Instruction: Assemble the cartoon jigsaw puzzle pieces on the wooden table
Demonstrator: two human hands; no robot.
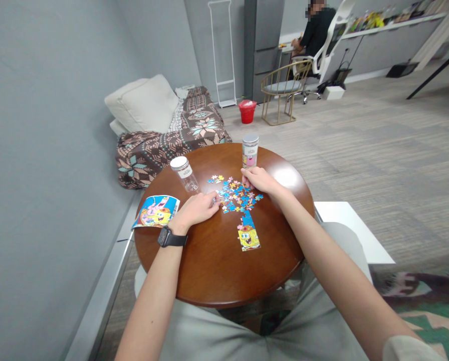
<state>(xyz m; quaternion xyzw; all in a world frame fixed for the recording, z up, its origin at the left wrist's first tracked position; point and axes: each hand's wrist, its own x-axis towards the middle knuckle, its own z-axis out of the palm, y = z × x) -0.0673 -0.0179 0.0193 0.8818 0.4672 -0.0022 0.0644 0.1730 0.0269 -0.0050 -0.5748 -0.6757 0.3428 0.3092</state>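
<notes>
A pile of loose jigsaw puzzle pieces (236, 195), blue, pink and yellow, lies on the round brown table (209, 271). At the pile's left edge is my left hand (199, 208), its fingers bent and closed; what they hold, if anything, is hidden. My right hand (260, 179) reaches over the pile's far right side with fingers pinched together, and I cannot make out anything between them. Nearer to me lies a joined puzzle section (249, 235) with a yellow cartoon face and a blue strip above. The picture sheet (157, 211) rests at the table's left edge.
A clear jar with a white lid (186, 173) stands beyond my left hand, and a labelled jar (250, 150) beyond my right. A covered sofa (172, 135) borders the table's far left. Farther off are a red bin (247, 113), a gold chair (282, 87) and a seated person (316, 30).
</notes>
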